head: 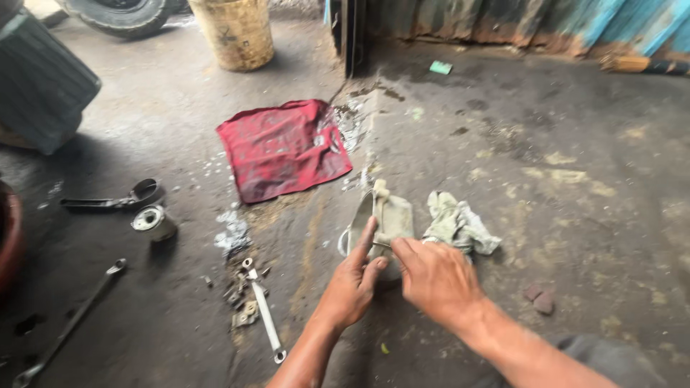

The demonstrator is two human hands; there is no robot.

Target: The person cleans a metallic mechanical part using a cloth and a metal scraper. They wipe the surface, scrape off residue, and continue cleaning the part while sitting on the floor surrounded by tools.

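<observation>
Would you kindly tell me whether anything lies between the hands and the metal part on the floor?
Nothing visible does: the left hand and right hand both already touch the metal part; the rag lies beside it.

— From where is the single head camera looking?

— It is looking down and forward from the person's head onto a stained concrete floor [575, 215], facing a blue corrugated wall [517, 21] running along the top edge of the frame.

— How near is it sitting?

— Near enough that both forearms are entering from the bottom centre, the left hand [352, 280] and right hand [435, 276] lying just below mid-frame. A red cloth [280, 147] is lying above them, left of centre; a yellowish bucket [233, 32] is standing at the top, and wrenches [262, 309] are lying lower left.

— Is another view sharing this scene?

— No, only this one view is covering it.
</observation>
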